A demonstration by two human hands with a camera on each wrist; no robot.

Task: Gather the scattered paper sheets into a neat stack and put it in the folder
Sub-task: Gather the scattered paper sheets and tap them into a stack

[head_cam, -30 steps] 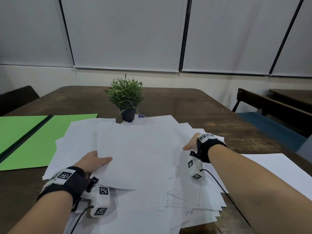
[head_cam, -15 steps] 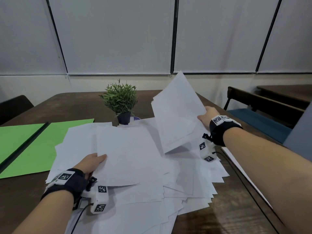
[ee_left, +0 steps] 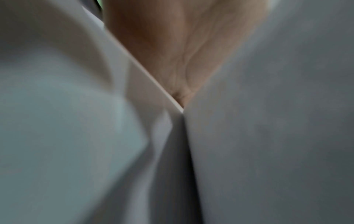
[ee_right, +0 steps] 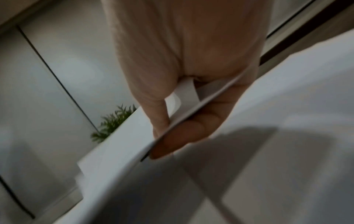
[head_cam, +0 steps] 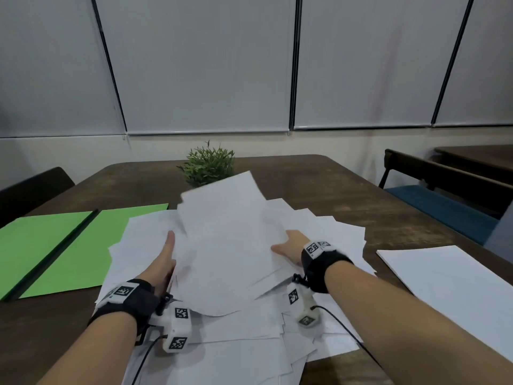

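Note:
Many white paper sheets [head_cam: 249, 343] lie in a loose heap on the brown table [head_cam: 374, 212]. A sheaf of sheets [head_cam: 227, 245] sits tilted on top of the heap, its far edge raised in front of the plant. My right hand [head_cam: 290, 245] pinches its right edge, and the right wrist view shows my right hand [ee_right: 172, 133] with thumb above and fingers below the sheaf [ee_right: 114, 151]. My left hand [head_cam: 166, 254] holds the left edge, thumb on top, fingers hidden under paper. The green folder [head_cam: 69, 245] lies open at the left.
A small potted plant [head_cam: 208, 168] stands just behind the heap. A separate white stack [head_cam: 444, 287] lies at the right edge of the table. A blue-seated chair [head_cam: 444, 209] is on the right and a dark chair [head_cam: 30, 190] on the left.
My right hand lifted a sheaf from the heap's right side, swung it left and lowered it onto the middle. My left hand moved forward and took its left edge.

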